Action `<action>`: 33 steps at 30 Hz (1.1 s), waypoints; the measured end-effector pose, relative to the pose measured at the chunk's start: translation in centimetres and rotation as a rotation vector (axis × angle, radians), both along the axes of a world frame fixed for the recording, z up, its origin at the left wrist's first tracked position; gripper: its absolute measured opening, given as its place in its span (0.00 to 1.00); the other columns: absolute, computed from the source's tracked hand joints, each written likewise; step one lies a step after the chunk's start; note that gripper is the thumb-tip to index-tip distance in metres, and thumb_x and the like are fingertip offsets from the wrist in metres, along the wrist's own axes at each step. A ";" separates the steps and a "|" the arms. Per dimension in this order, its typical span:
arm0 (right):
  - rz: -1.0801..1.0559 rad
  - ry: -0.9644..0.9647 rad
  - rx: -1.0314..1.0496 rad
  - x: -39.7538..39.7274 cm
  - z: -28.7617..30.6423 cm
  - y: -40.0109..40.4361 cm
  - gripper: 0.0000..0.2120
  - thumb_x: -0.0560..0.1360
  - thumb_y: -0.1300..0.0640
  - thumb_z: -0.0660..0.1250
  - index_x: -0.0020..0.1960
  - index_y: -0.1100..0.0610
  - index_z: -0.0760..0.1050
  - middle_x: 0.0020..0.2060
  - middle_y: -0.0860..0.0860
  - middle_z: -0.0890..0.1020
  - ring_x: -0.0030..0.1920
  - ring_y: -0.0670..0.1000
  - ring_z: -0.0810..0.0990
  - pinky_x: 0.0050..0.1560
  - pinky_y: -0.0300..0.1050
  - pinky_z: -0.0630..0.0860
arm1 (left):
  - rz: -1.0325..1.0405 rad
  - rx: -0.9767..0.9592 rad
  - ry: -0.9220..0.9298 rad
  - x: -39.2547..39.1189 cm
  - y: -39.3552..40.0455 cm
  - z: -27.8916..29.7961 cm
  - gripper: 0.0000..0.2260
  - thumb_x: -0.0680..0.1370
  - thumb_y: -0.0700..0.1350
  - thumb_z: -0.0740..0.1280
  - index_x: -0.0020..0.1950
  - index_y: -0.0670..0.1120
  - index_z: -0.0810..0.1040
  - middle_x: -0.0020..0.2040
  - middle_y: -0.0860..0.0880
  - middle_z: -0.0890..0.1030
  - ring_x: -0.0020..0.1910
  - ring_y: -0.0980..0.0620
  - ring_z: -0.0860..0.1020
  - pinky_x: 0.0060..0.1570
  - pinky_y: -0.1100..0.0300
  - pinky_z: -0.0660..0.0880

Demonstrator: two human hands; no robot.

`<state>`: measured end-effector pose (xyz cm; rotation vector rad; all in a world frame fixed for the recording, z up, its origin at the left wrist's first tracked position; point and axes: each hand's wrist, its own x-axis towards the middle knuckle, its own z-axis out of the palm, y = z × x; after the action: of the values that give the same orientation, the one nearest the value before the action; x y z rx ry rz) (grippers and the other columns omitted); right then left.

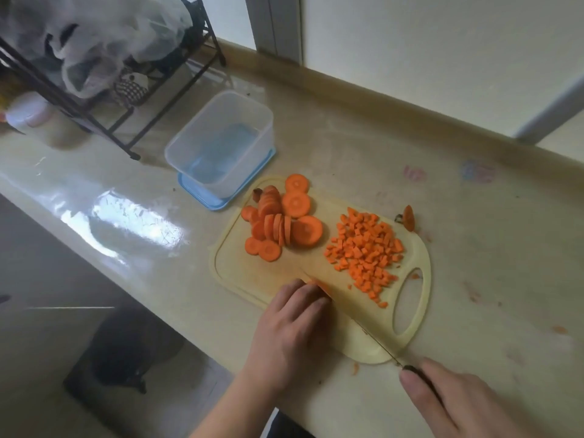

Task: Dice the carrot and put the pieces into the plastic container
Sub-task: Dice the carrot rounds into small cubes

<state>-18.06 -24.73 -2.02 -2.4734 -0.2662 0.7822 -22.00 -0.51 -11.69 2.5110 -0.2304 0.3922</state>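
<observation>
A glossy, pale stone-look countertop [363,147] runs along a cream wall, and a yellowish plastic cutting board [284,279] lies on it in front of the person. The left hand [294,327] rests on the near edge of the board with its fingers curled down over a small stack of carrot pieces [319,284], pinning them to the board; only a sliver of orange shows past the fingertips. The right hand [467,403], nearer the camera and off the board's near corner, is wrapped around the dark handle of a knife [376,339], forefinger laid along the top, and the thin blade runs from it across the board to meet the carrot right beside the left fingertips. Beyond the left hand, on the far part of the board, lies a cluster of round carrot slices [278,226], some flat and some leaning in a row. To the right of those, beyond the blade, spreads a heap of diced carrot [366,251]. A carrot end [408,218] sits just off the board's far corner. Farther out past the slices, the clear plastic container [221,137] stands on its blue lid [202,197], touching nothing on the board, with no carrot inside. A black wire rack [104,90] holding crumpled plastic bags [104,36] stands well beyond, to the left.
</observation>
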 end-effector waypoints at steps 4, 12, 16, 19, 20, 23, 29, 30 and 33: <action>0.137 -0.158 -0.047 0.1 -0.7 0.3 0.39 0.59 0.18 0.28 0.38 0.42 0.68 0.31 0.47 0.80 0.34 0.43 0.79 0.38 0.37 0.75 | 0.029 0.007 0.002 0.1 -0.2 0.0 0.11 0.75 0.34 0.74 0.57 0.39 0.84 0.61 0.44 0.81 0.62 0.43 0.75 0.64 0.57 0.72; 0.099 0.074 0.044 2.0 -1.4 1.9 0.47 0.56 0.18 0.27 0.42 0.48 0.71 0.37 0.46 0.80 0.41 0.41 0.78 0.42 0.38 0.73 | 0.051 0.006 -0.019 0.3 -0.5 0.6 0.07 0.80 0.39 0.68 0.56 0.39 0.84 0.58 0.44 0.81 0.57 0.41 0.76 0.61 0.55 0.74; -0.015 0.001 0.039 1.2 -1.2 0.3 0.39 0.58 0.16 0.34 0.46 0.35 0.73 0.38 0.45 0.82 0.45 0.40 0.80 0.47 0.35 0.73 | 0.077 0.013 -0.070 0.1 -0.8 0.7 0.08 0.81 0.40 0.66 0.53 0.38 0.84 0.57 0.45 0.79 0.56 0.42 0.75 0.59 0.54 0.73; -0.093 -0.092 0.016 -0.3 -0.7 -0.3 0.31 0.59 0.16 0.38 0.41 0.31 0.70 0.33 0.48 0.79 0.39 0.43 0.77 0.50 0.26 0.68 | 0.085 0.014 -0.071 0.0 -0.8 0.4 0.09 0.81 0.40 0.66 0.53 0.37 0.84 0.55 0.43 0.80 0.56 0.42 0.75 0.60 0.54 0.73; -0.105 -0.146 0.013 -0.6 -0.7 -0.4 0.31 0.60 0.16 0.39 0.40 0.33 0.71 0.32 0.49 0.79 0.38 0.43 0.77 0.49 0.24 0.67 | 0.086 0.014 -0.066 0.0 -0.7 0.3 0.09 0.81 0.40 0.66 0.53 0.37 0.84 0.54 0.42 0.81 0.56 0.42 0.75 0.60 0.54 0.73; -0.101 -0.096 -0.027 -1.1 -0.4 -0.2 0.32 0.58 0.16 0.37 0.37 0.35 0.68 0.35 0.52 0.79 0.38 0.43 0.77 0.50 0.28 0.69 | 0.076 0.009 -0.047 0.1 -0.6 0.3 0.10 0.82 0.41 0.64 0.53 0.37 0.84 0.55 0.42 0.82 0.57 0.42 0.75 0.60 0.54 0.73; -0.003 -0.150 -0.118 -1.2 -0.2 0.2 0.38 0.66 0.21 0.33 0.36 0.45 0.72 0.27 0.51 0.76 0.33 0.44 0.76 0.45 0.30 0.70 | 0.072 -0.001 -0.043 0.0 -0.4 0.3 0.07 0.79 0.39 0.68 0.53 0.38 0.84 0.57 0.43 0.82 0.58 0.43 0.75 0.59 0.54 0.74; 0.039 -0.207 -0.138 -1.1 -0.1 0.3 0.37 0.69 0.23 0.33 0.32 0.46 0.71 0.25 0.50 0.75 0.31 0.42 0.75 0.43 0.30 0.70 | 0.076 -0.002 -0.045 0.0 -0.4 0.2 0.06 0.78 0.38 0.70 0.52 0.38 0.84 0.57 0.43 0.82 0.58 0.42 0.76 0.58 0.53 0.75; 0.102 -0.135 -0.104 -0.2 -0.3 1.2 0.41 0.62 0.22 0.26 0.37 0.43 0.70 0.32 0.44 0.79 0.38 0.37 0.76 0.45 0.33 0.70 | 0.077 -0.010 -0.064 0.1 -0.5 0.5 0.05 0.78 0.37 0.70 0.51 0.38 0.85 0.55 0.43 0.83 0.56 0.42 0.77 0.57 0.53 0.76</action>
<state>-18.24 -23.50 -2.28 -2.6322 -0.4137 0.6868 -21.88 -1.02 -11.20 2.5049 -0.1567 0.5042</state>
